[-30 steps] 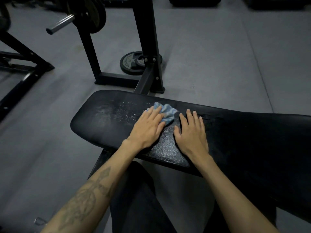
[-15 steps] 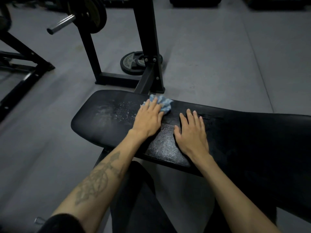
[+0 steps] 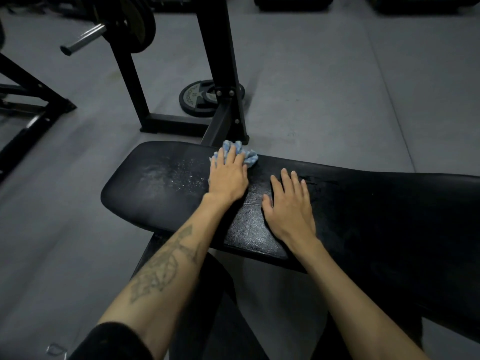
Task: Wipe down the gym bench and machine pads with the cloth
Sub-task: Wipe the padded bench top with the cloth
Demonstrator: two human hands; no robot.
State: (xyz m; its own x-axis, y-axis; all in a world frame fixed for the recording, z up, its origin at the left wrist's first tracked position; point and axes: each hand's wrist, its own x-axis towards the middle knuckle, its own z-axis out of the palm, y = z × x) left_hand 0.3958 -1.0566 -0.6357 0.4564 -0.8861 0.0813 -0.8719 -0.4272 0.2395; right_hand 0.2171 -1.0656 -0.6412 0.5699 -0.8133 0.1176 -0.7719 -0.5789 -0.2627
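left hand flat on crumpled blue cloth, fingers straight, pressing it onto far edge of black padded gym bench. right hand just beside, palm down on bare pad, fingers spread, holding nothing. white specks on pad left of cloth. weight plate on floor beyond.

My left hand pressing the crumpled blue cloth flat at the far edge of the black bench pad, my right hand flat on the pad just beside it, droplets to the left, weight plate on grey floor beyond.
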